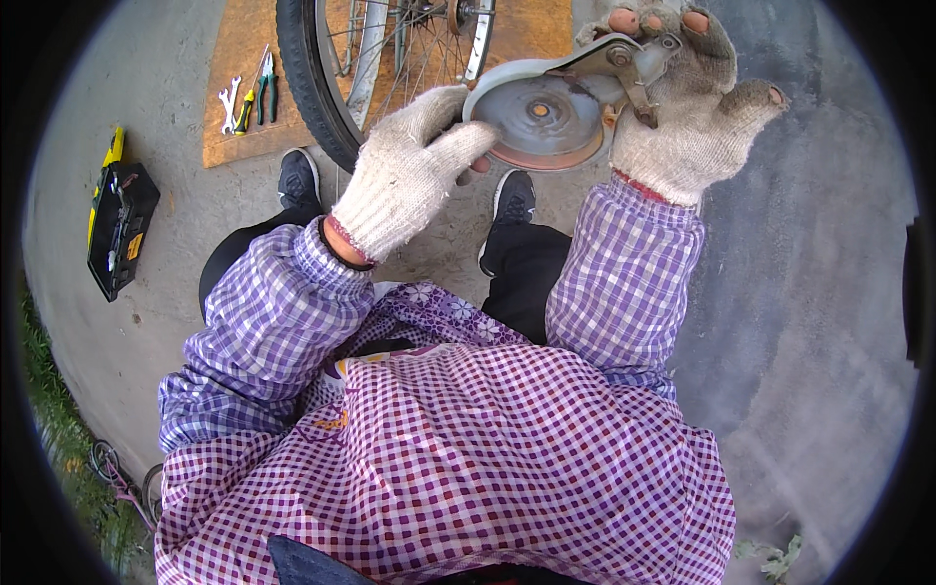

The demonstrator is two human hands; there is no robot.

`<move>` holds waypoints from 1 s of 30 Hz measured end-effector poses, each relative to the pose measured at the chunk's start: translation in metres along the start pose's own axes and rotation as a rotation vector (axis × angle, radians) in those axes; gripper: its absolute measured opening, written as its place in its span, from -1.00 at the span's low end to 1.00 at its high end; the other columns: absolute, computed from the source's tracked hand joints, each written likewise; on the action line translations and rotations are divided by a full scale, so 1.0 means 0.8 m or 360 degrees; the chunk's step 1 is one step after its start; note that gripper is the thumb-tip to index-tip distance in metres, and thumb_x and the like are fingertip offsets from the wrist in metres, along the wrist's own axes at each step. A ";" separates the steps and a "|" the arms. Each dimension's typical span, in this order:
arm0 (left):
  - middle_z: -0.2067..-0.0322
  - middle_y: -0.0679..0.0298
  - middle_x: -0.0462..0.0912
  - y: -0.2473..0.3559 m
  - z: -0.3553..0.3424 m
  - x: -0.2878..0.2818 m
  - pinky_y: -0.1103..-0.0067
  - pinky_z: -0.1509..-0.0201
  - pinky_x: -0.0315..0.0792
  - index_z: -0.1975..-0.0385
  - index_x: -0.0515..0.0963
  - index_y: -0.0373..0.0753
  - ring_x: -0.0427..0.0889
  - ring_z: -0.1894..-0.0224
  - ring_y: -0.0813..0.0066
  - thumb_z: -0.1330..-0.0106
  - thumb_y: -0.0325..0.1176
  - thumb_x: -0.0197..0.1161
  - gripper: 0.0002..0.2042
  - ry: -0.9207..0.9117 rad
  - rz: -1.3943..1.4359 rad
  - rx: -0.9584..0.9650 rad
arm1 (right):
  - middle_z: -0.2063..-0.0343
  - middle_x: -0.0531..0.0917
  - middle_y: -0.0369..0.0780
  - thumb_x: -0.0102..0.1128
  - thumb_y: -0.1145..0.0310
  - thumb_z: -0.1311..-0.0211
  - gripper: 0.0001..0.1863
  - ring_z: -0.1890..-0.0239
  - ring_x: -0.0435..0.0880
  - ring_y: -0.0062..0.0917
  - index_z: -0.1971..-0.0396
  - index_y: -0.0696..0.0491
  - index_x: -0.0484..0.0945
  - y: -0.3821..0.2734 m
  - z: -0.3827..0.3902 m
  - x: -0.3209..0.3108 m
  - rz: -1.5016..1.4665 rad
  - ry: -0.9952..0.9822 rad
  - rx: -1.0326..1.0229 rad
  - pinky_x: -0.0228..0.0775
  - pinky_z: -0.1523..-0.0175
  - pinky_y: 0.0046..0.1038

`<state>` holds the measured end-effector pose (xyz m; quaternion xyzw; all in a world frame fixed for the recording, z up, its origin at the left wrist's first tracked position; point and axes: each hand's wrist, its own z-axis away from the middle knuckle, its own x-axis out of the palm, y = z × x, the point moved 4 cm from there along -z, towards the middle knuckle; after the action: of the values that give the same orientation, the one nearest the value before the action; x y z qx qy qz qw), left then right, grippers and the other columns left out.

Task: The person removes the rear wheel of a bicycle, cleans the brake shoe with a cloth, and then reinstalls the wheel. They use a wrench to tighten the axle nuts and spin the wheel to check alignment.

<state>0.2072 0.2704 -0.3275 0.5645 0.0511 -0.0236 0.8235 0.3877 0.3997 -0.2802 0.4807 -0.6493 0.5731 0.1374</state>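
Observation:
My left hand [390, 180], in a white knit glove with a red cuff, grips the left rim of a round grey metal bicycle part [551, 132], like a brake housing, with a rusty centre, a bracket and a small lever. My right hand [687, 141], in a worn glove with bare fingertips showing, supports the part's right side from beneath, palm up, with thumb spread out to the right. The part is held tilted above the ground, beside a spoked bicycle wheel [331, 117] at the top of the view.
Wrenches [229, 105], a yellow-handled tool [245, 109] and green-and-black pliers [268, 93] lie on a wooden board [224, 146]. A black and yellow toolbox [122, 219] sits at left on concrete [97, 331]. My shoes stand below the board; greenery [68, 468] borders the lower left.

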 end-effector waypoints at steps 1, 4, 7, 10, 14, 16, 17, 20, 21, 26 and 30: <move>0.30 0.24 0.69 -0.003 0.000 -0.001 0.58 0.16 0.58 -0.07 0.57 -0.40 0.67 0.28 0.57 -0.49 -0.27 0.20 -0.67 -0.0023 0.0057 -0.0016 | 0.11 0.74 0.02 -0.03 -0.32 -0.50 -0.26 -0.05 0.71 0.04 -0.06 0.14 0.63 -0.001 -0.001 0.005 0.0022 -0.0028 0.0031 0.69 0.17 -0.21; 0.20 0.19 0.71 -0.012 -0.002 -0.004 0.55 0.11 0.60 -0.14 0.54 -0.41 0.71 0.20 0.53 -0.46 -0.30 0.21 -0.64 -0.0044 0.0133 -0.0046 | 0.11 0.73 0.04 -0.04 -0.32 -0.51 -0.25 -0.05 0.72 0.02 -0.10 0.16 0.60 0.009 0.001 0.021 -0.0206 -0.0079 0.0085 0.69 0.18 -0.21; 0.11 0.12 0.74 -0.017 -0.004 -0.007 0.52 0.10 0.63 -0.27 0.49 -0.41 0.76 0.17 0.48 -0.42 -0.30 0.25 -0.52 -0.0075 0.0144 -0.0065 | 0.11 0.72 0.06 -0.03 -0.34 -0.49 -0.24 -0.03 0.73 -0.03 -0.10 0.16 0.58 0.021 0.000 0.029 -0.0196 -0.0017 0.0082 0.69 0.16 -0.20; 0.12 0.12 0.74 -0.016 -0.007 -0.005 0.53 0.12 0.64 -0.26 0.49 -0.42 0.75 0.18 0.49 -0.41 -0.34 0.24 -0.54 -0.0073 0.0232 -0.0106 | 0.09 0.70 0.06 -0.01 -0.35 -0.48 -0.24 0.00 0.73 -0.06 -0.05 0.16 0.59 0.023 -0.003 0.032 0.0028 0.0122 0.0057 0.69 0.11 -0.17; 0.15 0.18 0.70 -0.011 -0.007 -0.001 0.52 0.09 0.62 -0.20 0.50 -0.41 0.70 0.18 0.51 -0.44 -0.35 0.21 -0.61 -0.0087 0.0319 -0.0195 | 0.11 0.68 0.00 0.02 -0.37 -0.45 -0.24 0.02 0.70 -0.14 0.02 0.16 0.59 0.026 -0.004 0.038 0.0083 0.0367 0.0067 0.63 -0.03 -0.10; 0.15 0.22 0.68 -0.009 -0.006 -0.002 0.52 0.08 0.60 -0.18 0.49 -0.40 0.67 0.19 0.53 -0.46 -0.34 0.20 -0.63 -0.0115 0.0332 -0.0238 | 0.12 0.68 -0.02 0.02 -0.38 -0.44 -0.24 0.00 0.68 -0.16 0.02 0.16 0.58 0.028 -0.007 0.044 0.0101 0.0392 0.0086 0.61 -0.07 -0.11; 0.15 0.22 0.68 -0.009 -0.006 -0.003 0.52 0.09 0.60 -0.19 0.49 -0.39 0.66 0.21 0.55 -0.47 -0.33 0.20 -0.62 -0.0124 0.0324 -0.0258 | 0.12 0.67 -0.03 0.02 -0.38 -0.44 -0.23 -0.01 0.67 -0.17 0.02 0.16 0.58 0.030 -0.006 0.047 0.0135 0.0403 0.0085 0.59 -0.09 -0.11; 0.19 0.26 0.66 -0.007 -0.005 -0.007 0.53 0.12 0.58 -0.23 0.48 -0.38 0.62 0.26 0.58 -0.47 -0.32 0.17 -0.60 -0.0091 0.0359 -0.0274 | 0.11 0.67 -0.03 -0.01 -0.37 -0.46 -0.23 -0.04 0.65 -0.19 0.03 0.17 0.58 0.033 -0.009 0.054 0.0207 0.0302 0.0124 0.57 -0.13 -0.14; 0.20 0.28 0.65 -0.007 -0.005 -0.008 0.54 0.13 0.58 -0.24 0.47 -0.38 0.61 0.28 0.59 -0.47 -0.32 0.16 -0.59 -0.0091 0.0370 -0.0284 | 0.10 0.67 -0.03 -0.02 -0.37 -0.47 -0.24 -0.05 0.64 -0.19 0.03 0.17 0.58 0.034 -0.011 0.055 0.0227 0.0246 0.0145 0.56 -0.14 -0.14; 0.27 0.31 0.62 -0.006 -0.005 -0.013 0.55 0.20 0.57 -0.28 0.44 -0.40 0.57 0.34 0.61 -0.46 -0.35 0.12 -0.55 -0.0105 0.0307 -0.0282 | 0.07 0.66 -0.03 -0.08 -0.30 -0.54 -0.28 -0.06 0.63 -0.24 0.02 0.19 0.57 0.042 -0.016 0.055 0.0199 0.0158 0.0106 0.54 -0.16 -0.19; 0.28 0.31 0.63 -0.005 -0.004 -0.017 0.58 0.26 0.56 -0.31 0.42 -0.43 0.56 0.38 0.64 -0.47 -0.33 0.10 -0.53 -0.0143 0.0282 -0.0246 | 0.06 0.66 -0.06 -0.10 -0.23 -0.59 -0.33 -0.06 0.65 -0.27 0.01 0.19 0.57 0.047 -0.015 0.061 0.0358 0.0202 0.0020 0.53 -0.16 -0.21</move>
<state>0.1931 0.2715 -0.3308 0.4999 -0.0342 0.0280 0.8649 0.3299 0.3828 -0.2640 0.3686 -0.6856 0.6181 0.1102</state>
